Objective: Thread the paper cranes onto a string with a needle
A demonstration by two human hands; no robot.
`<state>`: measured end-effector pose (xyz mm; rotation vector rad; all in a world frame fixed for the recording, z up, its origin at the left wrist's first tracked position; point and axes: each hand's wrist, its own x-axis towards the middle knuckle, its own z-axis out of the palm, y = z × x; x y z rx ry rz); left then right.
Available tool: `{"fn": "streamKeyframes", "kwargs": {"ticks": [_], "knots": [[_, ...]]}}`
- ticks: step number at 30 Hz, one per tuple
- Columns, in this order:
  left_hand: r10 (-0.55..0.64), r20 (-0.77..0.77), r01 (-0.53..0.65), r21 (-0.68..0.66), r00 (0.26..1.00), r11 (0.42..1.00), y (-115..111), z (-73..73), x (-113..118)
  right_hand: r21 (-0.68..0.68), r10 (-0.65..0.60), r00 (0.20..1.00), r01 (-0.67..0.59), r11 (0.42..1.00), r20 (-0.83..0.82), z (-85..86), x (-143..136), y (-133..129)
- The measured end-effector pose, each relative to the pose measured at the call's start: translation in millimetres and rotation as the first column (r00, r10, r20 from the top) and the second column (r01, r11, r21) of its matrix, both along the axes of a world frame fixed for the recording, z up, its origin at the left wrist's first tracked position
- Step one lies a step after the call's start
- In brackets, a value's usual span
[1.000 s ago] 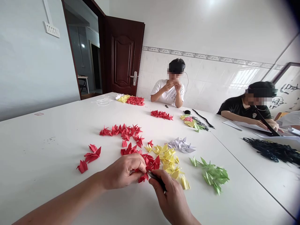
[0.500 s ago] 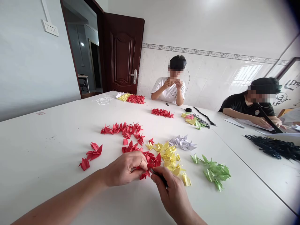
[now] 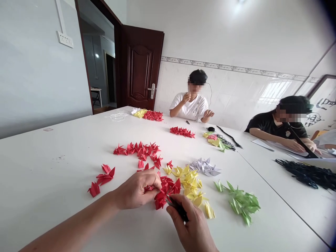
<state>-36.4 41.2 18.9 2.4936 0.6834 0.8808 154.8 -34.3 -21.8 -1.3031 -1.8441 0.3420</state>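
Observation:
My left hand [image 3: 140,189] is closed over the left edge of the near pile of red paper cranes [image 3: 166,185], thumb and fingertips pinched together; what they grip is too small to make out. My right hand [image 3: 190,218] is closed around a small dark tool [image 3: 178,207], whose thin tip points at the red cranes, just right of my left hand. Yellow paper cranes [image 3: 191,180] lie beyond my right hand. Behind them are pale lilac cranes [image 3: 204,167], and green ones [image 3: 244,201] lie to the right.
More red cranes [image 3: 139,149] lie farther back, and a few [image 3: 105,175] at the left. Dark cords [image 3: 307,171] are heaped on the right of the white table [image 3: 52,196]. Two people [image 3: 193,105] sit across it.
The view has tilted up slightly. My hands have drawn a little apart, showing more red paper between them. The person in white has lowered one hand.

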Motion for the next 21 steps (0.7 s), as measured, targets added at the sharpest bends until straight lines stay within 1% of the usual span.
{"fn": "streamKeyframes", "kwargs": {"ticks": [2, 4, 7, 9, 12, 14, 16, 18, 19, 20, 21], "knots": [[0.104, 0.039, -0.105, 0.026, 0.994, 0.994, 6.8, 2.2, -5.9, -0.017, 0.010, 1.000, -0.011, 1.000, -0.009, -1.2, -1.0, 0.2], [0.228, 0.076, -0.231, 0.032, 0.971, 0.972, 15.2, 4.9, -13.6, -0.030, 0.022, 0.999, -0.023, 0.999, -0.023, -2.9, -2.5, 0.0], [0.405, 0.063, -0.404, -0.022, 0.912, 0.914, 28.3, 8.4, -27.5, -0.050, 0.042, 0.999, -0.043, 0.998, -0.015, -7.1, -5.1, -0.6], [0.487, 0.028, -0.485, -0.060, 0.873, 0.872, 36.4, 8.1, -36.4, -0.071, 0.065, 0.998, -0.065, 0.995, 0.005, -10.0, -6.2, -0.6], [0.543, -0.051, -0.545, -0.092, 0.838, 0.833, 46.0, 1.7, -45.2, -0.113, 0.109, 0.993, -0.103, 0.988, 0.045, -11.2, -6.9, -0.3], [0.526, -0.124, -0.539, -0.118, 0.841, 0.834, 50.0, -3.7, -47.4, -0.149, 0.147, 0.986, -0.134, 0.980, 0.082, -9.2, -7.0, -0.7], [0.491, -0.183, -0.517, -0.144, 0.852, 0.844, 51.5, -5.5, -48.6, -0.184, 0.165, 0.980, -0.143, 0.972, 0.108, -6.8, -7.0, -1.6], [0.488, -0.204, -0.519, -0.144, 0.849, 0.842, 50.9, -0.4, -52.5, -0.214, 0.146, 0.982, -0.118, 0.970, 0.120, -6.4, -6.5, -2.3], [0.512, -0.212, -0.543, -0.130, 0.832, 0.829, 50.1, 4.7, -56.5, -0.221, 0.132, 0.984, -0.103, 0.970, 0.122, -7.3, -6.1, -2.5], [0.561, -0.220, -0.590, -0.098, 0.798, 0.801, 49.0, 10.9, -62.2, -0.228, 0.126, 0.984, -0.095, 0.969, 0.124, -9.0, -5.5, -2.5], [0.627, -0.240, -0.656, -0.060, 0.741, 0.752, 47.9, 17.5, -69.4, -0.232, 0.124, 0.984, -0.093, 0.968, 0.126, -11.1, -4.7, -2.3]]}}
